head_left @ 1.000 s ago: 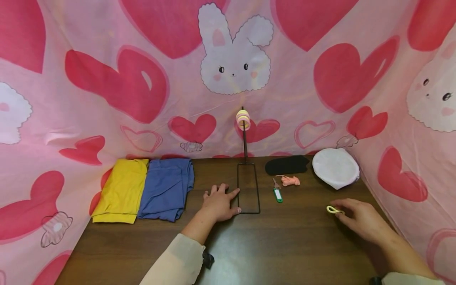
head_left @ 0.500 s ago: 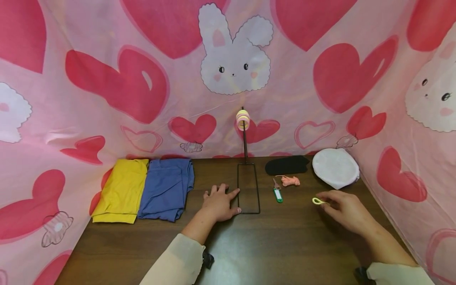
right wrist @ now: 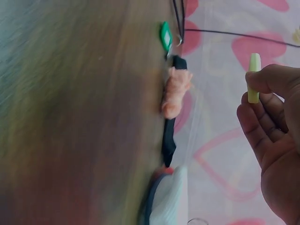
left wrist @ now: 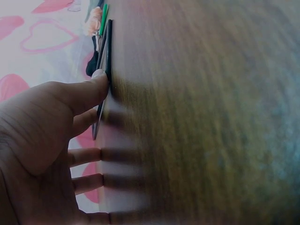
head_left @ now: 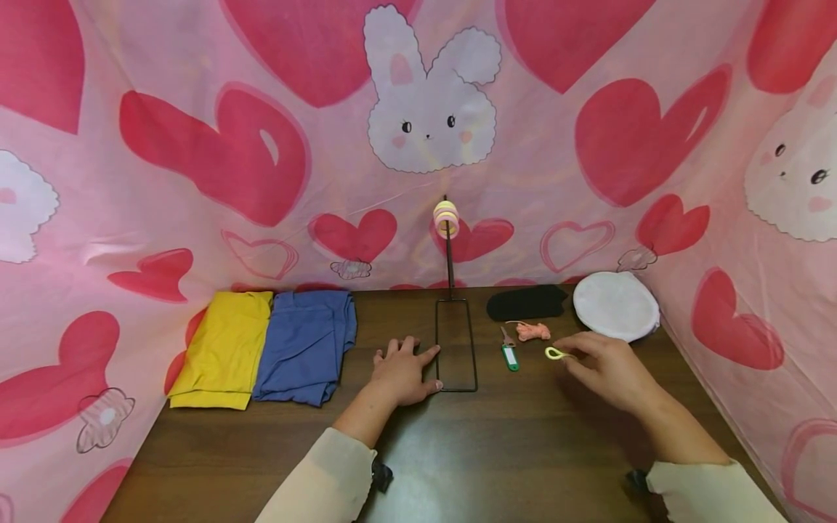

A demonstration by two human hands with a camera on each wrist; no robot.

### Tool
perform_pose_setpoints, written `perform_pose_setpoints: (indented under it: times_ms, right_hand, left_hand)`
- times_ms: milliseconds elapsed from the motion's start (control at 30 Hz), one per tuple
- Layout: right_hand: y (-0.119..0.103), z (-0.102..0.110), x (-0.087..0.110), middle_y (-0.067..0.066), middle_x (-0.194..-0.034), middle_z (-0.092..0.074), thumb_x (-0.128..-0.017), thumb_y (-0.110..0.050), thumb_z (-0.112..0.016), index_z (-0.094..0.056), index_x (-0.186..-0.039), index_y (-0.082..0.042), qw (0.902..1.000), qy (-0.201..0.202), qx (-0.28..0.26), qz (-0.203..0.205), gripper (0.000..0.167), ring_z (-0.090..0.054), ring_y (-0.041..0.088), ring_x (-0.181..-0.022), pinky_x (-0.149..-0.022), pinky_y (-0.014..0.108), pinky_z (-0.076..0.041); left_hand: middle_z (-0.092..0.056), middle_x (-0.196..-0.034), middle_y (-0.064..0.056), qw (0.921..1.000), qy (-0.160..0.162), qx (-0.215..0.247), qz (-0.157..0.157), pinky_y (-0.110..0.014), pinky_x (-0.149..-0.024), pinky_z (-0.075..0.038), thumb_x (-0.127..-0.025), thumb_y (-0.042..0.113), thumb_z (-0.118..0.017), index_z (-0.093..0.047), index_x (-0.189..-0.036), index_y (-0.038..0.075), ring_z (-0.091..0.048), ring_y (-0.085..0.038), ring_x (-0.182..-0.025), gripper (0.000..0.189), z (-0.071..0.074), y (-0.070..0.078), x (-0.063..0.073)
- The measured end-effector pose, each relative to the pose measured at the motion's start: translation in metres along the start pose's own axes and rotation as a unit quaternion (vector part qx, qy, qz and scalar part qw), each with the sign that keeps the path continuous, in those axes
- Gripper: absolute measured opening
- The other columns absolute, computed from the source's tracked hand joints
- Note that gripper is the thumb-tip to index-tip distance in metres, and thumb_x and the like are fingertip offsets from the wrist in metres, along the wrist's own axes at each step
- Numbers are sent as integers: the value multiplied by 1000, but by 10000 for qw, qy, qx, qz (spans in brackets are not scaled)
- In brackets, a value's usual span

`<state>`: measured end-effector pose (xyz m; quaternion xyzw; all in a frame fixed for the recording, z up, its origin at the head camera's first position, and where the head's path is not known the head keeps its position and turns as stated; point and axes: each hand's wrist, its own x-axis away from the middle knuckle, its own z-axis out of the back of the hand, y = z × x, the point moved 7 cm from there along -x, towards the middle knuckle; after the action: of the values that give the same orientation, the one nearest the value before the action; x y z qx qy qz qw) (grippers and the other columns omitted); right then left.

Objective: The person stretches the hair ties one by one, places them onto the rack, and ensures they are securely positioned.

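Observation:
A yellow hair tie (right wrist: 254, 63) is pinched between the thumb and fingers of my right hand (head_left: 608, 370), raised over the table to the right of the keys. My left hand (head_left: 402, 374) lies with spread fingers at the left side of a black wire stand (head_left: 471, 341); its thumb and index finger touch the rectangular base. From the back of this base a thin rod rises. Several yellow and pink hair ties (head_left: 446, 211) hang together near its top.
Folded yellow cloth (head_left: 222, 349) and blue cloth (head_left: 304, 349) lie at the left. Right of the stand are a green-tagged key (head_left: 510, 357), a peach yarn bundle (head_left: 533, 331), a flat black item (head_left: 526, 303) and a round white pouch (head_left: 616, 305). A pink printed curtain surrounds the table.
My right hand has moved leftward and farther from me with the yellow hair tie, nearing the yarn bundle. The left hand and the stand have stayed in place.

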<state>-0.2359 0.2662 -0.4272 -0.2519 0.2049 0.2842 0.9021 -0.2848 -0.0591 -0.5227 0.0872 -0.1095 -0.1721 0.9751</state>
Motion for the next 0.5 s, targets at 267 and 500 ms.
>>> perform_pose_setpoints:
  times_ms: [267,500]
  right_hand:
    - [-18,-1,-19,-3,-101,-76,-74,6,-85,-80,-106,-12,9984,291,-101,483,37,-69,13,-88,-85,10,-45]
    - [-31,-7,-35,-2,-102,-76,-74,4,-86,-80,-105,-13,9979,335,-154,531,36,-70,16,-89,-85,9,-46]
  left_hand:
    - [-38,-161,-9,10000,-30,20,-2,-73,-109,-29,-93,66,-65,-41,-159,41,-34,-41,-142,74,0,0,0]
    - [-38,-161,-10,10000,-9,52,-32,-74,-108,-30,-94,65,-65,-43,-159,40,-34,-42,-141,73,1,1,1]
